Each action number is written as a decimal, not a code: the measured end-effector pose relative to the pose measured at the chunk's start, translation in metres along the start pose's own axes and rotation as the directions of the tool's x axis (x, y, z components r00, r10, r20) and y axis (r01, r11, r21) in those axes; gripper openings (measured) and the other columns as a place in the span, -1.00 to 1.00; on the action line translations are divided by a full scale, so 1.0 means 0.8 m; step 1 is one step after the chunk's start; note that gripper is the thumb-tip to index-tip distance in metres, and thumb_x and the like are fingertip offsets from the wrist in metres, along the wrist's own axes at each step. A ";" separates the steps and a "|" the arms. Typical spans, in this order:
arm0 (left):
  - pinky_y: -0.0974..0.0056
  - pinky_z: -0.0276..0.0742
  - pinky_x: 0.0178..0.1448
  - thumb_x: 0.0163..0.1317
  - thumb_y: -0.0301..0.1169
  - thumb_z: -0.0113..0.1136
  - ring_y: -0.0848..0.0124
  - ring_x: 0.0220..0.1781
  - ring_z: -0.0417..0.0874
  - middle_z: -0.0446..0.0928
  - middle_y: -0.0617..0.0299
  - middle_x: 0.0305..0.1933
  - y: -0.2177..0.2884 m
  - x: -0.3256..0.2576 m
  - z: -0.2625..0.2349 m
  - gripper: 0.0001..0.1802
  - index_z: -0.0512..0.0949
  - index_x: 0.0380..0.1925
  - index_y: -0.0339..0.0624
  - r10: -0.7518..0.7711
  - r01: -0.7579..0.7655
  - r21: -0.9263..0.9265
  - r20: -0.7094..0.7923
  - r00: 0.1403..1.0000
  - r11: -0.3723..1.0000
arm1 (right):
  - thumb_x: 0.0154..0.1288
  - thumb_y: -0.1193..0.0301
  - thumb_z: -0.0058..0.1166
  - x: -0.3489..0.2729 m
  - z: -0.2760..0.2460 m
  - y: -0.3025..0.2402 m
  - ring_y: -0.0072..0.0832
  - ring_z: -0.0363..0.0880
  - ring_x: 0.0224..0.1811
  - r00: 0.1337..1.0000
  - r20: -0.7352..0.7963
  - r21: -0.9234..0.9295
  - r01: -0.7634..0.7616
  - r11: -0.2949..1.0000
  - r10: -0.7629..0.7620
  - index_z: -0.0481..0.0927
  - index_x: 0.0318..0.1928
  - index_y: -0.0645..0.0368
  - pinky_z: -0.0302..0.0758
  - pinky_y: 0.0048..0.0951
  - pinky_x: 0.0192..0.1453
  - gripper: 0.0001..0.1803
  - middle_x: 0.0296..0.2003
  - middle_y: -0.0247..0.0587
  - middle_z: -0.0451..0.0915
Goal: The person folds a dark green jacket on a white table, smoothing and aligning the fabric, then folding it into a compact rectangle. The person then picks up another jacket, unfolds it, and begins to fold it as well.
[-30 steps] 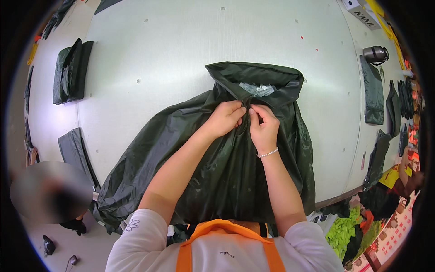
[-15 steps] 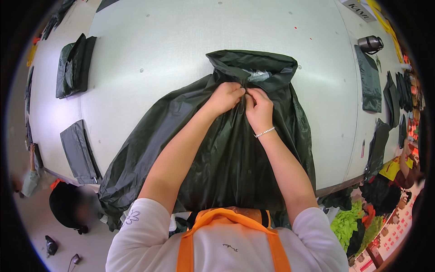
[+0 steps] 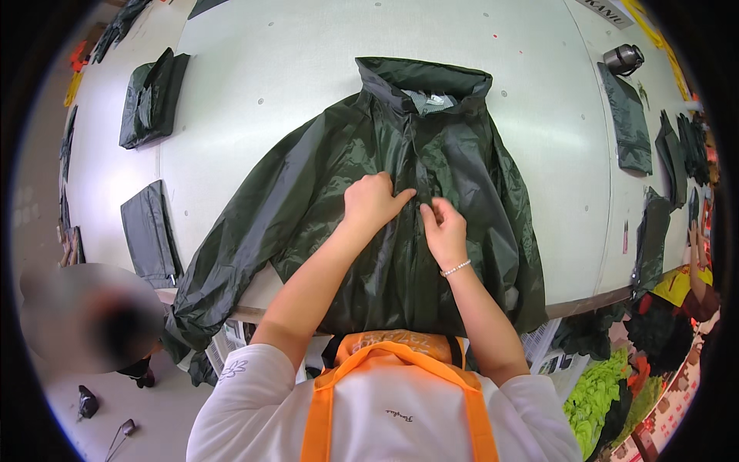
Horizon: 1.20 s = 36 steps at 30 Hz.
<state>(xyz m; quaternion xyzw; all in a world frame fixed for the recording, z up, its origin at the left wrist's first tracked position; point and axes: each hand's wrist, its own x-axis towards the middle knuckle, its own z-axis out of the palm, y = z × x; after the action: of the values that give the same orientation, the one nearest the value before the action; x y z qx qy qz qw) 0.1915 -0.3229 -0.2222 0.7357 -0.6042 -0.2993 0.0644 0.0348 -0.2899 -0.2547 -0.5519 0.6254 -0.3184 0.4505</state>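
A dark green rain jacket [image 3: 331, 185] lies front up on the pale table, its collar at the far end and a light lining showing at the neck. My left hand [image 3: 373, 204] is on the left side of the front placket, fingers curled on the fabric and thumb stretched along it. Just right of the placket is my right hand [image 3: 446, 235], thumb and fingers apart, with nothing visible between them. Whether its fingertips touch the jacket I cannot tell. The jacket's left sleeve hangs over the near table edge.
Folded dark green garments [image 3: 150, 231] lie at the left, with a thicker folded bundle [image 3: 146, 100] beyond. A metal flask [image 3: 623, 59] stands at the far right near more folded garments [image 3: 627, 123]. Bright green cloth [image 3: 600, 400] is piled below right. A blurred person is near the left edge.
Both hands have come down the front from the collar to mid-chest and moved slightly apart. The jacket front now lies flatter, its collar spread farther from me.
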 end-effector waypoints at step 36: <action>-0.27 -0.07 0.38 0.16 -0.05 0.14 0.13 0.46 0.06 0.03 0.22 0.47 -0.027 0.089 0.024 -0.26 0.18 0.34 0.09 0.252 -0.229 0.111 -0.284 0.925 0.967 | 0.32 0.34 0.10 0.271 0.013 -0.070 -0.76 0.13 -0.70 0.844 0.454 0.338 -0.459 0.822 0.285 0.32 -0.57 0.02 0.00 -0.67 -0.63 -0.67 -0.66 -0.57 0.21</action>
<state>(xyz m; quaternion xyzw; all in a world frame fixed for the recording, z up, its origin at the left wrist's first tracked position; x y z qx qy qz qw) 0.2066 -0.3783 -0.2733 0.6943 -0.6842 -0.1528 0.1624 0.0705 -0.5114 -0.2549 -0.3530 0.5352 -0.2392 0.7292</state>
